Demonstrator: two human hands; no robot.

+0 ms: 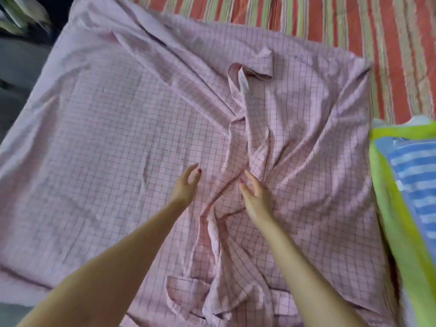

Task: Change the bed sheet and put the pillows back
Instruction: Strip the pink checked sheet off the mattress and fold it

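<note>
A pink checked bed sheet [113, 138] lies spread over the mattress, smooth on its left half and bunched into a long twisted ridge down the middle. My left hand [186, 185] hovers just left of that ridge, fingers relaxed and slightly spread, holding nothing. My right hand [256, 197] lies on the ridge with straight fingers, touching the cloth without gripping it. The sheet's right edge ends short of the mattress side.
The mattress [354, 24], striped red, green and white, shows bare at the top and right. A stack of bedding [410, 185], lime green with blue-and-white stripes, lies at the right edge. Dark floor and blurred objects [21, 17] are beyond the bed's left side.
</note>
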